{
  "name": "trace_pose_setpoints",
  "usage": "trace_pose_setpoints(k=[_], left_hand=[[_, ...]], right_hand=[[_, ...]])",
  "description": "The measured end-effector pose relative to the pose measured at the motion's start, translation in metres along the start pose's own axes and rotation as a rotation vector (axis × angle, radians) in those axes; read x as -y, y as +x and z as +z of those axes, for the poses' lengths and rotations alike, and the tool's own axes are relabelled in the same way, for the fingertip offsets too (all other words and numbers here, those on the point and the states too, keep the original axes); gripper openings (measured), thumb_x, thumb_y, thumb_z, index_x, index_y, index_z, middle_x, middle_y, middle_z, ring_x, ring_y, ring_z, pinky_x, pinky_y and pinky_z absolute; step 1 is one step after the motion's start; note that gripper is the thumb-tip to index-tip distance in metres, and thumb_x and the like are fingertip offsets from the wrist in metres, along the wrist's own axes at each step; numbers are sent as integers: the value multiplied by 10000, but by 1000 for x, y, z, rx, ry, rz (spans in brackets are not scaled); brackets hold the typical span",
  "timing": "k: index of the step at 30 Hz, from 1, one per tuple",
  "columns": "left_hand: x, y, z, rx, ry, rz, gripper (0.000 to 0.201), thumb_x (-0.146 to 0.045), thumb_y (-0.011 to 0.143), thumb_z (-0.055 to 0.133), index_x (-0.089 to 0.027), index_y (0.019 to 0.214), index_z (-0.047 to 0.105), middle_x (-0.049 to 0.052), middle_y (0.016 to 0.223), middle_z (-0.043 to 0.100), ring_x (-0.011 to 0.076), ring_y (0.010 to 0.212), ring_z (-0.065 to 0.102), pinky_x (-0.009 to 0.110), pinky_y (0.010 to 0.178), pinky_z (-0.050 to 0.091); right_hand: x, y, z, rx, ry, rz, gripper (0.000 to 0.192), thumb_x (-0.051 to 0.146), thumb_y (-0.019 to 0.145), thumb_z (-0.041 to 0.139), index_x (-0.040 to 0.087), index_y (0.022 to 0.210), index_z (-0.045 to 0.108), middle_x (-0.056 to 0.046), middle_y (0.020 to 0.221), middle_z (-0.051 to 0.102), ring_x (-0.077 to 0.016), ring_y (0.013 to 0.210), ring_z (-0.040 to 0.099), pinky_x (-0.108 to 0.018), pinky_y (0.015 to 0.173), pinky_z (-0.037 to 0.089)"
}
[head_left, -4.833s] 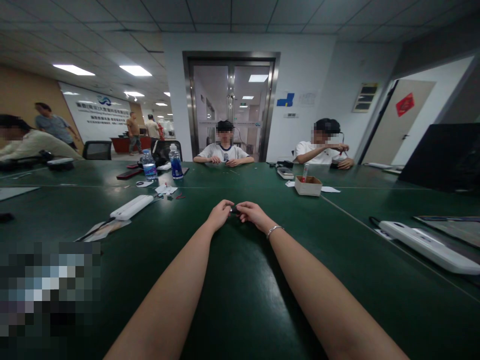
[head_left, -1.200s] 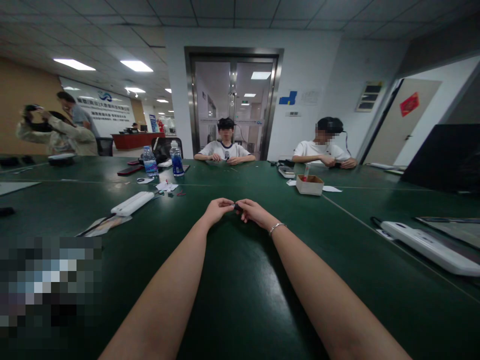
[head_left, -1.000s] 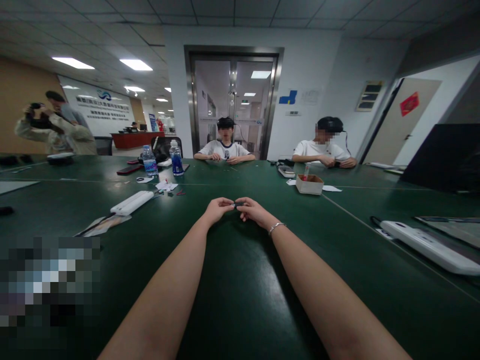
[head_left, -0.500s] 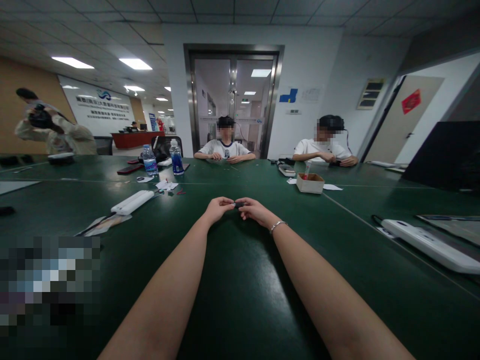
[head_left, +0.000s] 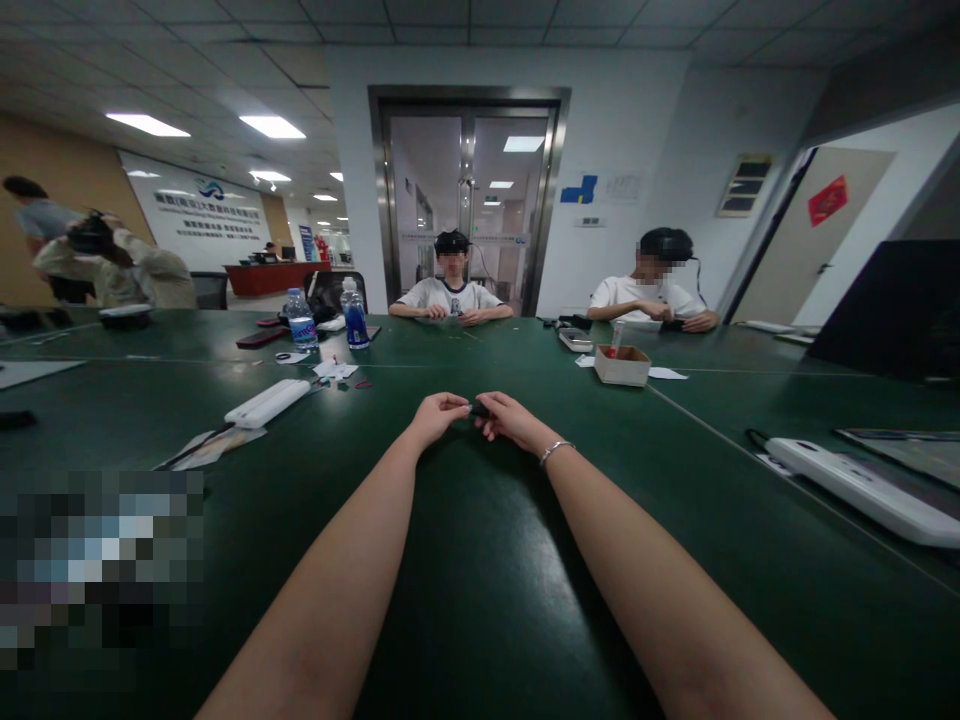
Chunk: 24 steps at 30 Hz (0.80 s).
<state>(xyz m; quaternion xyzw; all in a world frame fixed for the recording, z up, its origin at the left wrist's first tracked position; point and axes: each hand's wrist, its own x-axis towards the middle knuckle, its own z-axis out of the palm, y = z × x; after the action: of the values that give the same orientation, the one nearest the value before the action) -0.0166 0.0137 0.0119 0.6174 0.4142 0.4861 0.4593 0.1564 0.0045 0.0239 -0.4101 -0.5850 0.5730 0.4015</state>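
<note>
Green worktop, mid-span: left hand and right hand fingers pinched shut on small dark part between them. Looks light, stiff, easily dropped; grip by its ends.

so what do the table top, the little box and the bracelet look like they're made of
Table top: dark green, smooth and semi-glossy, reflecting ceiling light; maybe laminate or painted. Little box: matte tan, likely cardboard. Bracelet on the right wrist: thin, silvery, glinting, probably metal.
</note>
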Motion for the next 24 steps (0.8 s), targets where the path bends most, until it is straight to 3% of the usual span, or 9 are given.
trace_pose_setpoints(k=[5,10,13,18,22,24], left_hand=[[-6,-3,3,-13,32,-12,224,-251,622,725,-116,777,636,63,721,664,158,692,609,311,715,466],[-10,-5,5,-38,51,-24,176,-254,652,697,-120,746,630,57,703,658,155,668,607,307,691,460],[-10,-4,5,-47,61,-33,161,-240,656,692,-118,738,626,58,703,658,157,661,610,310,694,459],[-9,-3,5,-58,54,-34,122,-223,668,672,-125,715,616,47,688,653,149,637,603,302,680,456],[-10,-3,6,-61,50,-36,119,-223,655,680,-134,686,608,33,650,640,145,619,593,299,678,457],[-10,-4,6,-58,46,-32,135,-241,648,689,-140,677,604,29,639,637,149,625,595,305,689,459]], right_hand=[[-3,2,-1,-2,-36,-65,259,135,835,569,191,1067,470,39,667,538,-65,444,535,-165,409,479],[-3,1,1,-29,-71,-46,149,212,889,507,177,1033,493,7,703,558,-62,455,534,-152,390,462],[-2,0,2,-24,-65,-83,241,148,825,590,192,1045,501,7,770,561,-64,501,553,-153,416,480],[1,-1,1,9,0,-9,153,234,940,393,150,1008,502,-23,704,568,-85,491,563,-177,425,483],[1,-1,0,11,15,-28,188,93,840,530,169,1011,523,-2,725,572,-87,544,576,-176,463,501],[0,-1,0,15,23,-22,165,120,834,556,161,992,535,-17,749,587,-97,583,589,-180,480,509]])
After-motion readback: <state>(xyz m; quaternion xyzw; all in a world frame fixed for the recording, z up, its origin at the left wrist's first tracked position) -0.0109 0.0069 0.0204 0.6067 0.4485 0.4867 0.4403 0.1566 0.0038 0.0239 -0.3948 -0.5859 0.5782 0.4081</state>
